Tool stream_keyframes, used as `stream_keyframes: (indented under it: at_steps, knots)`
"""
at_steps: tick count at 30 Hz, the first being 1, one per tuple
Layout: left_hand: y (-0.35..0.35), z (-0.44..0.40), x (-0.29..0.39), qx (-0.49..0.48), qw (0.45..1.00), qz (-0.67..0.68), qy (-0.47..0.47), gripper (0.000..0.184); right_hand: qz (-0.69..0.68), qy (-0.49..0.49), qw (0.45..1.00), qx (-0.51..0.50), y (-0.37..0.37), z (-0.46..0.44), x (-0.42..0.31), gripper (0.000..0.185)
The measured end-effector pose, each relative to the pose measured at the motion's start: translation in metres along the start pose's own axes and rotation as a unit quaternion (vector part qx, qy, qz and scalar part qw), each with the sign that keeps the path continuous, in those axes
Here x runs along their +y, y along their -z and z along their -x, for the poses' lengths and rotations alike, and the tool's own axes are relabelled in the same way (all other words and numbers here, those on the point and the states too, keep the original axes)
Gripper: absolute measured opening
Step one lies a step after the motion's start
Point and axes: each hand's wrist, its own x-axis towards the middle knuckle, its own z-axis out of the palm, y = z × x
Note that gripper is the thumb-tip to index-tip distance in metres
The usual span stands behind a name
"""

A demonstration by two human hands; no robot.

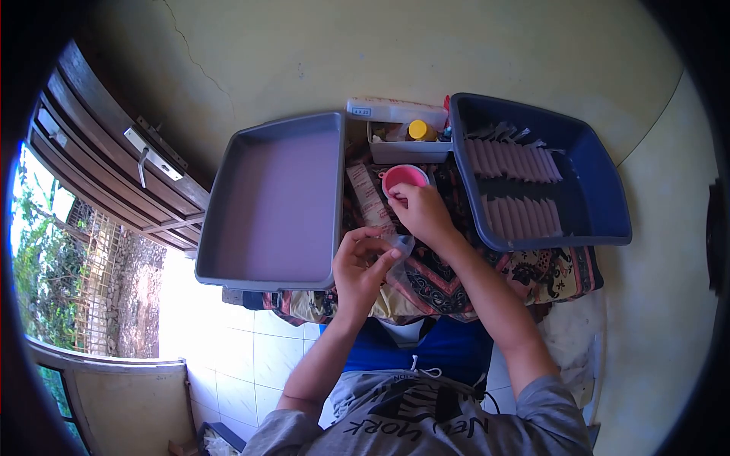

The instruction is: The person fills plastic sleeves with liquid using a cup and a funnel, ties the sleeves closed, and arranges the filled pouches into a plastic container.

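My left hand (362,267) is closed, its thumb and fingers pinching a clear plastic bag (403,251) that hangs limp over the patterned cloth. My right hand (419,213) reaches forward, with its fingertips pinched at the near rim of a round pink funnel (403,177). The funnel has a small loop at its left side and seems to sit in a pale cup; its lower part is hidden. Left of my hands stands a grey tub (340,190) holding a mauve liquid. Beside the funnel lies a long strip of clear plastic bags (368,194).
On the right, a dark blue tub (585,209) holds two rows of filled mauve packets (521,161). Behind the funnel are a grey box (411,154) with a yellow-capped bottle (420,130) and a long white package (395,111). A wooden door (144,163) stands left.
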Motion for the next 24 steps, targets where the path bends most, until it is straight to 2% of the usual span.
stream_keyframes:
  at_steps: [4, 9, 12, 14, 24]
  knots:
    - [-0.001, -0.001, -0.007, -0.010, 0.999, -0.024, -0.035, 0.037, -0.049, -0.023, 0.998, 0.033, 0.005, -0.001, -0.012, 0.014]
    - [-0.001, -0.002, -0.011, -0.010, 0.999, -0.031, -0.003, 0.036, -0.093, -0.025, 0.994, 0.050, 0.003, 0.001, -0.010, 0.014]
    - [-0.001, -0.001, -0.013, -0.012, 1.000, -0.009, 0.008, 0.036, -0.096, 0.010, 0.990, 0.101, 0.005, 0.002, -0.014, 0.011]
    - [-0.001, -0.001, -0.013, -0.021, 1.000, -0.003, 0.010, 0.036, -0.036, 0.070, 0.988, 0.134, 0.006, 0.004, -0.015, 0.008]
    - [-0.005, -0.006, -0.009, -0.026, 0.998, 0.031, 0.040, 0.035, -0.023, 0.114, 0.971, 0.208, 0.035, 0.016, -0.020, 0.011]
